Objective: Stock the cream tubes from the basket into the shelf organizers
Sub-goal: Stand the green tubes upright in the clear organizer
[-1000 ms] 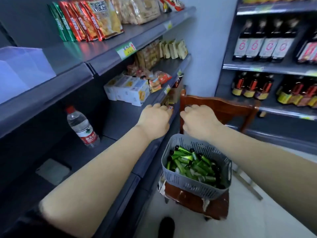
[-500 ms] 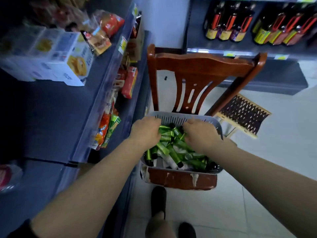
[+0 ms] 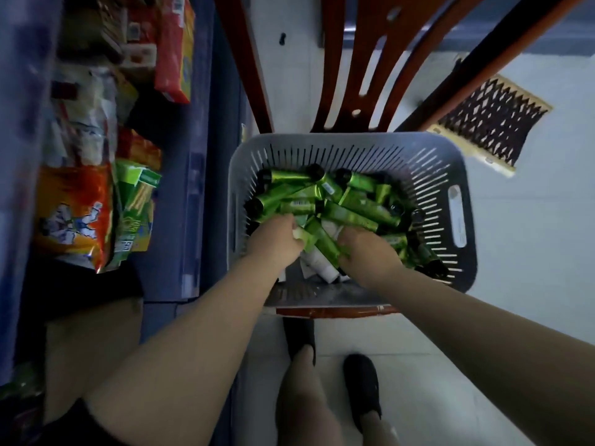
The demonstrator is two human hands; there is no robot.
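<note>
Reaching into the basket, I curl both hands on green cream tubes lying diagonally between left hand and right hand.

We are looking down on a pale tiled floor. A red-brown wooden chair is standing ahead of us, its slatted back rising toward the top edge. At the left a blue-grey shelf is running up the frame, carrying snack packs and red boxes. A woven mat is lying on the floor at the right. The light is looking dim and cool.
</note>
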